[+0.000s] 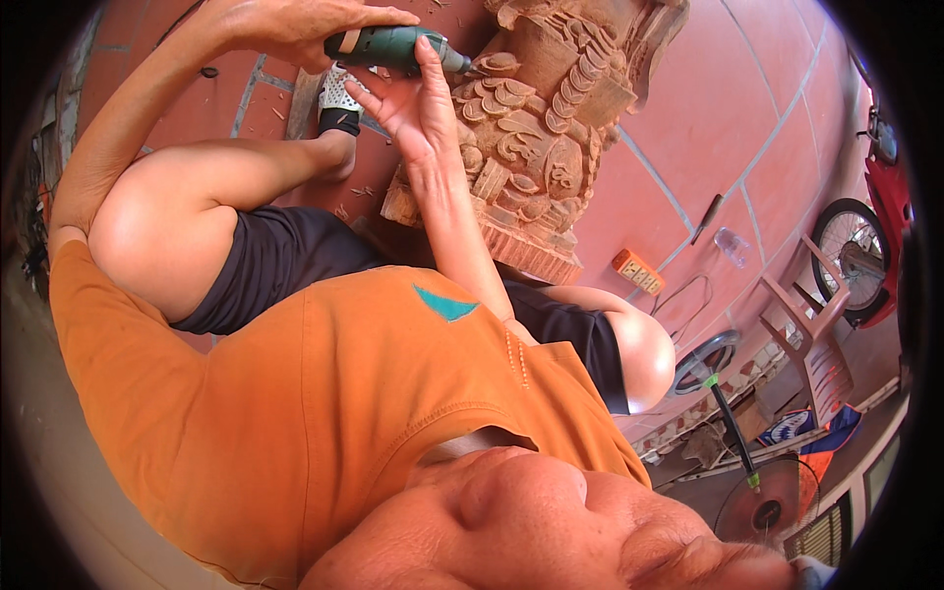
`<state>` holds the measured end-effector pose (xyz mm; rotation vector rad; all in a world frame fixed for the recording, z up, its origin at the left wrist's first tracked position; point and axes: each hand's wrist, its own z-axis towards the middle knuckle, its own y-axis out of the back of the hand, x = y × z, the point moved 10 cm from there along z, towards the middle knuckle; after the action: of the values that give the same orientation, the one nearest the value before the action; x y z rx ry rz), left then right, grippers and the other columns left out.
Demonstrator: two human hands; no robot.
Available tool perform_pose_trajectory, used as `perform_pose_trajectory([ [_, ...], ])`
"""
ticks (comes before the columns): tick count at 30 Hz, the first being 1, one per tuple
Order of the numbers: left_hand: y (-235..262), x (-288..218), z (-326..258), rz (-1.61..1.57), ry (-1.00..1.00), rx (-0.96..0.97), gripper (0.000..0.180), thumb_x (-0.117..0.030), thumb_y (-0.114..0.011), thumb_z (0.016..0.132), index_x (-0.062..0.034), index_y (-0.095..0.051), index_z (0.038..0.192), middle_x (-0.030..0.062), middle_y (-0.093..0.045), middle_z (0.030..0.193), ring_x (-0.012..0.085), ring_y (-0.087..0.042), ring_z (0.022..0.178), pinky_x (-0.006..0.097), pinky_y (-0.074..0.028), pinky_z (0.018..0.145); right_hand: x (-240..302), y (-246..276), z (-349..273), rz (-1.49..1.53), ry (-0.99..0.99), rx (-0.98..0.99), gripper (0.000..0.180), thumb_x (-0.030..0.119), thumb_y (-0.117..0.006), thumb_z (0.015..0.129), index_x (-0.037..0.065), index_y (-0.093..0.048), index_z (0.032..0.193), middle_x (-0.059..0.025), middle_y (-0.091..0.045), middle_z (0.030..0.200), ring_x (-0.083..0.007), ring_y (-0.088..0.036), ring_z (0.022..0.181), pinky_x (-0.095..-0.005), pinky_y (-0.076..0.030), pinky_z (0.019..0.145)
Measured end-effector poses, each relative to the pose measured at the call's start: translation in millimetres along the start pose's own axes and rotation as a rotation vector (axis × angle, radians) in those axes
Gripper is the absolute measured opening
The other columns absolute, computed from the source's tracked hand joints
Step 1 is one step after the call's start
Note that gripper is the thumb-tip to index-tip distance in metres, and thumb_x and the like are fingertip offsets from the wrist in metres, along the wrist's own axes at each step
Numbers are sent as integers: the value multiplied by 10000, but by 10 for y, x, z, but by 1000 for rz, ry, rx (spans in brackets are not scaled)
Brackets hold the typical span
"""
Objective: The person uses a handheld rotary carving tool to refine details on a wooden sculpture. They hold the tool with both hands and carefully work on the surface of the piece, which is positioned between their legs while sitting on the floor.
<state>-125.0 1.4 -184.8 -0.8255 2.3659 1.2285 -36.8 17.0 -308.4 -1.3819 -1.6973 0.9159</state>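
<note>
My left hand (295, 28) is closed around the rear of a green handheld rotary tool (388, 47). Its tip touches the scaled surface of a large reddish wooden carving (536, 147), which stands on the floor between my knees. At the tool's front end, my right hand (418, 103) has its thumb on top and its fingers underneath, right beside the carving. My bare knees, black shorts and orange shirt fill the middle of the view.
The floor is red tile (708, 118), with wood chips near my sneakered foot (339, 98). An orange power strip (637, 271), a dark-handled tool (706, 218) and a clear bottle (731, 246) lie to the right. Further right are a tipped plastic chair (811, 329), a red motorbike (870, 216) and a fan (762, 497).
</note>
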Motion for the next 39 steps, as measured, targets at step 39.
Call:
perform_pose_trajectory([
  [39,60,-85,-81,-3,18,14,852,-182,-714,827,-136,-297,1569,191,-659,1040,378,-644,998,466,-499,881,-1,-18,-25,-42,6,-2,562,428,-689,950,68,-516,1346,-202,-618,1309,-413,-600,1228,-581,-545,982],
])
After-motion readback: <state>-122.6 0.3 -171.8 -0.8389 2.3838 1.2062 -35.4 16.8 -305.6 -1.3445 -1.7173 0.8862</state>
